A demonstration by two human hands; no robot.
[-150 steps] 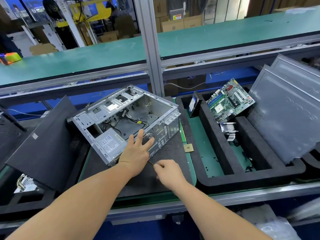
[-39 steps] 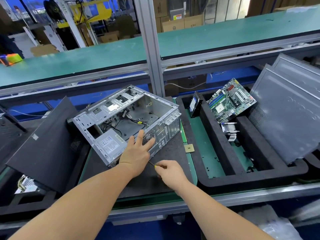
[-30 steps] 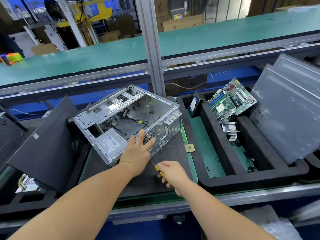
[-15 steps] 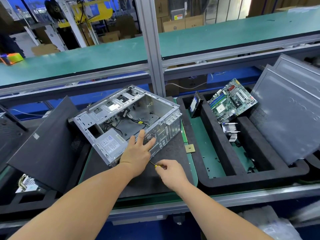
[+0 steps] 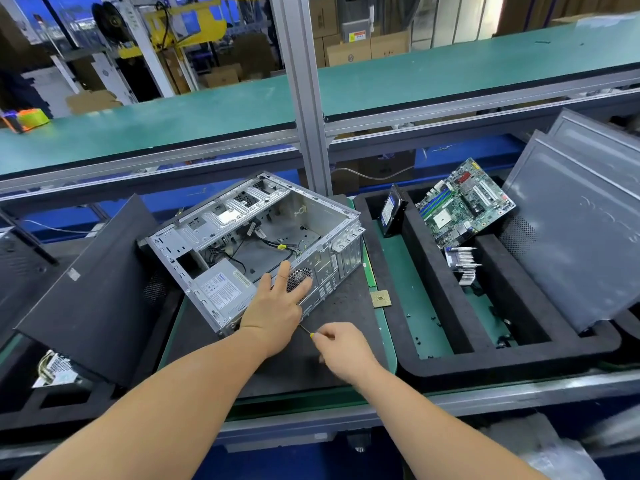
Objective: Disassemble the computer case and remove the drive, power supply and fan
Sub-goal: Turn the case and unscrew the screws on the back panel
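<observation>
Case: the computer case (image 5: pixel 256 244) is laid open on its side on the dark mat of the table (image 5: pixel 346 306), at the centre of the view, side cover already off.
Left hand: the left hand (image 5: pixel 273 313) is pressed flat on the case's rear panel over the fan grille (image 5: pixel 298 277), fingers (image 5: pixel 283 271) straight and spread.
Right hand: a thin screwdriver (image 5: pixel 308 332) is pinched in the curled fingers of the right hand (image 5: pixel 343 351), its tip aimed at the lower rear edge of the case; the screw itself is hidden.
Done: the drive (image 5: pixel 391 213) is stood in the foam tray (image 5: pixel 485 365) at 3 o'clock, beside the motherboard (image 5: pixel 464 204) and a heatsink (image 5: pixel 462 265); a loose chip (image 5: pixel 381 299) is left on the mat.
Left: the power supply (image 5: pixel 221 287) is seen seated in the near corner, cables attached; the fan is judged to be still behind its grille.
Stage: judged roughly halfway, with rear screws being worked.
</observation>
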